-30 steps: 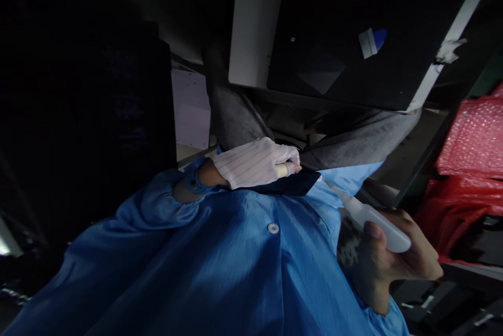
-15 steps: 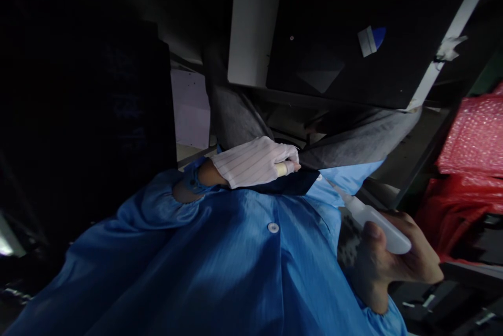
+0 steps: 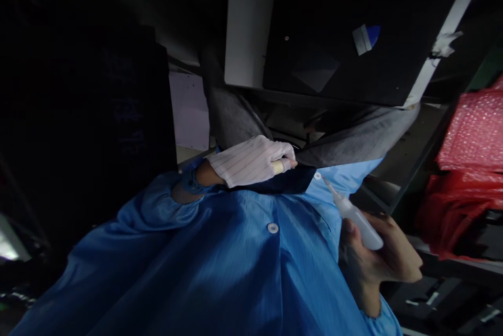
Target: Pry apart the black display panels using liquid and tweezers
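Note:
My left hand wears a white striped glove and lies closed over a dark flat piece at the hem of my blue coat; a taped fingertip sticks out. My bare right hand is wrapped round a small white squeeze bottle. The bottle's thin needle tip points up and left, ending close to the dark piece's right corner. My grey trouser legs show beyond the hands.
A black panel with a white frame hangs overhead, with a small blue-and-white label stuck on it. Red bubble-wrap bags are stacked on shelving at the right. The left side is dark.
My right hand with the bottle has shifted left and slightly up, bringing the needle tip nearer the dark piece. The left hand has barely moved.

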Available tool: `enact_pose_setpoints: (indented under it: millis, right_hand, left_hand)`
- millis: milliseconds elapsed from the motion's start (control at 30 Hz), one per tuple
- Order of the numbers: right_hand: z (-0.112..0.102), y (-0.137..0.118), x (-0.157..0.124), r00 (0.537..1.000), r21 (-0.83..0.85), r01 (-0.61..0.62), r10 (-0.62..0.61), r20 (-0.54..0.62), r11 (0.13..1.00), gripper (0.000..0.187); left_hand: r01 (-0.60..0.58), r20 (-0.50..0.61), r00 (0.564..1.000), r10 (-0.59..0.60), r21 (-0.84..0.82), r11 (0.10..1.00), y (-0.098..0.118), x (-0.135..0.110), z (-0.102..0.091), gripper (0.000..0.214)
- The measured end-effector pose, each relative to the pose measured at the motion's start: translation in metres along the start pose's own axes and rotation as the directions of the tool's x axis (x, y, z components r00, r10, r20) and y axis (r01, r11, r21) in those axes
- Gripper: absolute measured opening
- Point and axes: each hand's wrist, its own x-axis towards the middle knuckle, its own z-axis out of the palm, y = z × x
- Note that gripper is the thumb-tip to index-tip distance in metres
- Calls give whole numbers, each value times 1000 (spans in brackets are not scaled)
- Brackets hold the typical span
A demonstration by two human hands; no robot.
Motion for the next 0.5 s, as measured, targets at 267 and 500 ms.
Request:
enact_pose_setpoints:
  millis: [267, 500]
  right_hand:
    - [2, -13, -5, 994, -139, 57, -44, 99, 989, 10]
    - [8, -19, -5, 993, -118, 52, -39, 109, 992, 14]
  left_hand:
    - [13, 34, 999, -9, -110, 994, -5, 2, -2, 21]
    - [58, 14, 998, -57, -95, 994, -11, 4, -1, 22]
